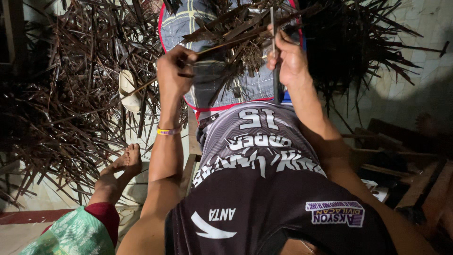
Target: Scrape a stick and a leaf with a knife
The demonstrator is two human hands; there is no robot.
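Note:
My left hand [173, 71] is closed on a dark dried palm leaf strip [212, 49] that runs across my lap towards the right. My right hand [289, 60] pinches a thin pale leaf rib [272, 26] that stands upright above the fingers. A dark narrow object [276, 87] hangs below that hand; I cannot tell what it is. Both hands work over a blue-grey checked cloth [255, 85] with a red edge, spread on my knees. A bundle of dark leaves [245, 23] lies on the cloth.
Heaps of dried palm leaves [66, 108] cover the floor to the left and the far right [358, 42]. A pale sandal [127, 89] lies among them. Another person's bare foot [123, 164] and green garment [71, 233] are at lower left. Dark wooden pieces [401, 156] lie at right.

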